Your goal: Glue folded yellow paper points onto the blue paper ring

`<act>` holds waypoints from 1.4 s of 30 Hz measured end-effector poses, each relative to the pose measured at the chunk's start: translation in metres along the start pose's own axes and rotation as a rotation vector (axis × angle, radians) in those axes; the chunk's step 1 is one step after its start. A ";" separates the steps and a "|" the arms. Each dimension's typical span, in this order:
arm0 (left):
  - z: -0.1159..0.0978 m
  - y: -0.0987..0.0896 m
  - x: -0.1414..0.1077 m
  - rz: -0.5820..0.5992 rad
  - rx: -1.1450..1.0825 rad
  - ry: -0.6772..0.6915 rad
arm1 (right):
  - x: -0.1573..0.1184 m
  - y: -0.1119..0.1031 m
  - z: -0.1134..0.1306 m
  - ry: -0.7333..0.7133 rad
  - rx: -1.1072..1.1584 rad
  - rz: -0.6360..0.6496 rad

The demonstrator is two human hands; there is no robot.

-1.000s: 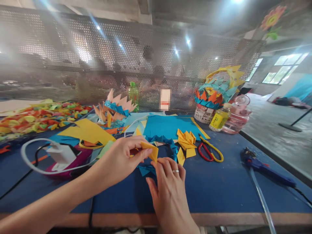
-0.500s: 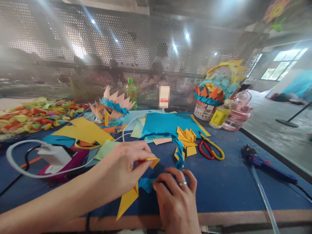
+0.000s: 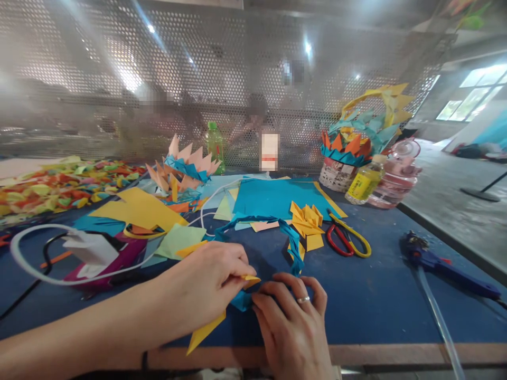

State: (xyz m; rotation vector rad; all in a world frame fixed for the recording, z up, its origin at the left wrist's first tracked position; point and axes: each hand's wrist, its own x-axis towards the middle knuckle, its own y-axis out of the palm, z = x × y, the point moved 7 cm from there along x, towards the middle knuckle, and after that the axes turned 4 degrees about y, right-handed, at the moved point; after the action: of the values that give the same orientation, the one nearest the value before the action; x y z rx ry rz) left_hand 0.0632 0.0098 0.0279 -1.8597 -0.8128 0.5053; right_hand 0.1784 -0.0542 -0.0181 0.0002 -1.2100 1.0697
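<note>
My left hand [image 3: 216,279] pinches a small folded yellow paper piece [image 3: 251,281] between thumb and fingertips, right above a blue folded paper strip [image 3: 242,301]. My right hand [image 3: 293,316], with a ring on one finger, has its fingers curled down on the table and its fingertips closed on the end of that blue strip. A pointed yellow paper piece [image 3: 206,331] juts out below my left wrist, near the table's front edge. The blue strip curves back behind my left hand and ends at the right in a twisted blue length [image 3: 293,245].
Folded yellow pieces [image 3: 307,219] and scissors [image 3: 346,237] lie right of blue sheets [image 3: 273,198]. A glue gun [image 3: 447,272] rests at the right. A purple power strip [image 3: 106,264] with a white charger stands left. Bottles [image 3: 365,179] and paper crowns [image 3: 186,166] stand behind.
My left hand has moved down, bringing the small yellow piece close to the blue strip. My right hand stays nearly in place on the strip. The whole view has shifted slightly.
</note>
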 end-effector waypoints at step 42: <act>0.001 0.010 -0.005 -0.003 -0.151 0.062 | 0.000 -0.003 0.002 0.006 0.050 -0.016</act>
State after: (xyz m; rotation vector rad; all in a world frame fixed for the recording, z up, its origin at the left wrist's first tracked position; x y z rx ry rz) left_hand 0.0623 0.0040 0.0186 -2.0027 -0.8311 0.3917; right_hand 0.1784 -0.0571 -0.0159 0.0453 -1.1758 1.0850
